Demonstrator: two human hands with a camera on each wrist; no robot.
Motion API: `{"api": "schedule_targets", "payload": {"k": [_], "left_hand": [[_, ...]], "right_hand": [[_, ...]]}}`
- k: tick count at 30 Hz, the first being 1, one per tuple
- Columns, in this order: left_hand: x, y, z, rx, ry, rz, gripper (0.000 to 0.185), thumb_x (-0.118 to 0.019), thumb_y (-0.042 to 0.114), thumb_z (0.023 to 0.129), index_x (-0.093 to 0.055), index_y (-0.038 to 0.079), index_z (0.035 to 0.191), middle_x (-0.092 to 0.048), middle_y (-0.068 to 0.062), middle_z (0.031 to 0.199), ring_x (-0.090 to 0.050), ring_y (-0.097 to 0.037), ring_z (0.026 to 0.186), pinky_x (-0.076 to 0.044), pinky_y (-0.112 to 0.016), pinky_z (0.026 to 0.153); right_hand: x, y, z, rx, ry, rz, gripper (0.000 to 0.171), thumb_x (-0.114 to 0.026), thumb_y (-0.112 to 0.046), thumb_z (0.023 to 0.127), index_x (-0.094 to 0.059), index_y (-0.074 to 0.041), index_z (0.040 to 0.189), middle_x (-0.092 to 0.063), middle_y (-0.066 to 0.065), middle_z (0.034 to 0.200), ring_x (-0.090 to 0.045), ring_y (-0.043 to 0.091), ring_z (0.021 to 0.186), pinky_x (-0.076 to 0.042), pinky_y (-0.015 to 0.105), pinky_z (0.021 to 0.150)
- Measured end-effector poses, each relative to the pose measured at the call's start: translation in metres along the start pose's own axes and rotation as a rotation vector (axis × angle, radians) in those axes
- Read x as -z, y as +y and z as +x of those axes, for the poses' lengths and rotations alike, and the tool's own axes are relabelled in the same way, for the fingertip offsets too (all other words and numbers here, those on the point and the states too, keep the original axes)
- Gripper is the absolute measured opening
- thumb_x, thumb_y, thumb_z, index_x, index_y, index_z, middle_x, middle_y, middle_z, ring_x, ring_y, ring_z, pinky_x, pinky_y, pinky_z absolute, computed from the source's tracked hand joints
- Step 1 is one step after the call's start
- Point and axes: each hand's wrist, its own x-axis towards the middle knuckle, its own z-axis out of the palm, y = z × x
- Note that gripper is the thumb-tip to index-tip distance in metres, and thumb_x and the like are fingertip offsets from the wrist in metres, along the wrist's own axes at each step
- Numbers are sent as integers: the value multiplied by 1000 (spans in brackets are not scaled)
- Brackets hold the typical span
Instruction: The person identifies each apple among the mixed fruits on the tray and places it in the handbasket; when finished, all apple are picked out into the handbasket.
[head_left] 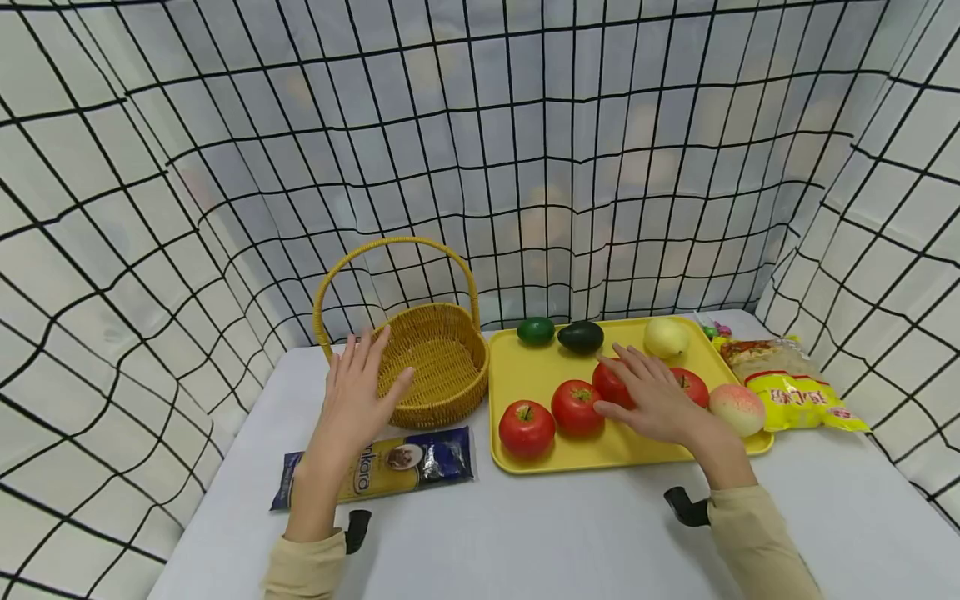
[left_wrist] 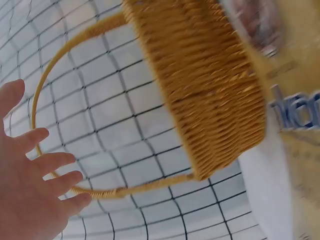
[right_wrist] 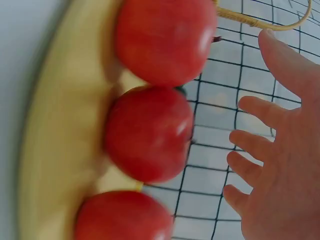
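Head view: spread, empty fingers of the left hand [head_left: 358,392] near woven wicker basket [head_left: 435,358], right hand [head_left: 651,396] over glossy round tomatoes [head_left: 576,407].

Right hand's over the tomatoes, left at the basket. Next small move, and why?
Probably curl the right hand round the tomato under its fingers. The hand hovers open over the yellow tray, fingers spread, with no grip yet, and that tomato lies nearest. The left hand, also open, rests at the rim of the wicker basket, so it seems placed to steady it.
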Motion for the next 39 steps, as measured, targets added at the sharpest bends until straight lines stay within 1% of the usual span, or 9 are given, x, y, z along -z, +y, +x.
{"api": "schedule_targets", "payload": {"k": [4,8,11,14,18,23,29,36,39], "left_hand": [[17,-11,4,16,91,-58,79,-45,58,105,-10,23,167,-3,-17,174,-1,-43,161,0,-65,129],[31,-22,2,36,181,-92,77,-46,54,106,-12,22,167,-4,-16,174,-3,-43,161,-1,-64,130],[33,-31,3,49,198,-103,76,-47,52,106,-13,21,167,-5,-16,174,-5,-44,161,-4,-65,129],[33,-40,5,73,200,-143,77,-47,51,106,-11,20,167,-4,-16,174,-6,-45,160,-8,-70,127],[33,-56,6,116,198,-255,80,-48,50,107,-6,19,167,-4,-16,174,-8,-46,160,-14,-75,123],[29,-69,8,142,151,-388,85,-48,49,106,4,20,167,1,-15,175,-5,-46,160,-14,-74,123],[17,-70,13,168,103,-491,91,-46,53,106,16,22,165,12,-10,174,2,-46,160,-10,-75,123],[13,-69,16,133,60,-524,93,-47,50,106,21,21,163,7,-22,172,-2,-43,161,-12,-65,128],[12,-68,16,125,52,-524,94,-46,50,107,23,21,163,7,-24,171,-3,-43,161,-14,-64,128]], "right_hand": [[2,-13,13,34,10,29,80,-60,-55,97,-34,-15,161,-21,20,170,-15,48,156,-9,72,125],[3,-25,24,65,12,64,80,-60,-54,98,-32,-15,162,-20,20,170,-17,48,155,-8,70,126],[2,-27,28,59,14,70,78,-62,-50,98,-32,-16,162,-19,20,171,-16,48,155,-8,69,126],[-1,-28,29,67,17,64,77,-63,-47,98,-34,-16,161,-21,20,170,-16,47,157,-8,70,126],[-12,-35,33,109,4,50,76,-64,-48,98,-36,-15,160,-23,19,170,-16,45,158,-11,71,126],[-24,-52,39,146,-55,59,77,-62,-53,97,-35,-20,161,-23,16,171,-18,43,159,-14,70,126],[-29,-65,41,194,-113,34,79,-60,-58,97,-32,-24,163,-23,13,171,-18,41,159,-16,67,127],[-43,-73,43,223,-179,16,83,-58,-61,96,-28,-24,164,-20,10,173,-17,37,160,-14,63,130],[-48,-75,43,237,-182,26,83,-60,-58,96,-27,-23,164,-18,11,173,-17,37,160,-14,62,130]]}}
